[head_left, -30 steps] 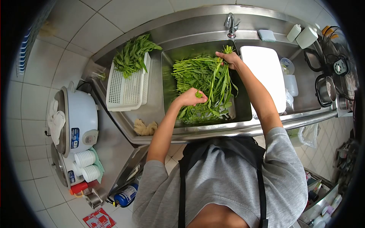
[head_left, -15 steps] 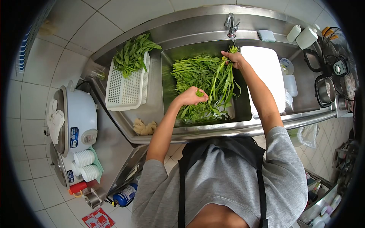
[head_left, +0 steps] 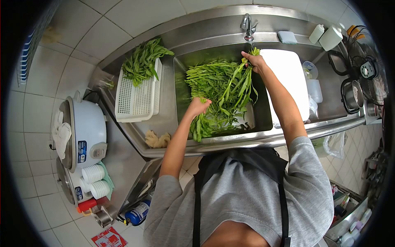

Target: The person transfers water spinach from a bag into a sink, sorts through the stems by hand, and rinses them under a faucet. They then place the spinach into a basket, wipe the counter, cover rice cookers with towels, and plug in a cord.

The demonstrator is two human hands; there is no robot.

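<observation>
Looking left first, we log a white basket (head_left: 135,105) left of the left-hand grip, a leafy bunch (head_left: 142,64) over its far end. Tan cloth (head_left: 157,139) lies closer to the body, down-left of that grip.

Left hand (head_left: 199,107) closed round a clump (head_left: 200,128), leaves hanging out on the fist's near side. Half a second ago we had this fist farther right; it has moved toward the left wall of the sink (head_left: 263,113). Between the grips, more greens (head_left: 216,78) lie in the sink.

Right hand (head_left: 254,61) clenched round a bundle (head_left: 247,75), stem ends poking out beyond the fist, long leaves trailing below. Barely shifted. Fists now farther apart; we judge the two handfuls are being kept separate. Just right of this grip: white board (head_left: 294,82).
</observation>
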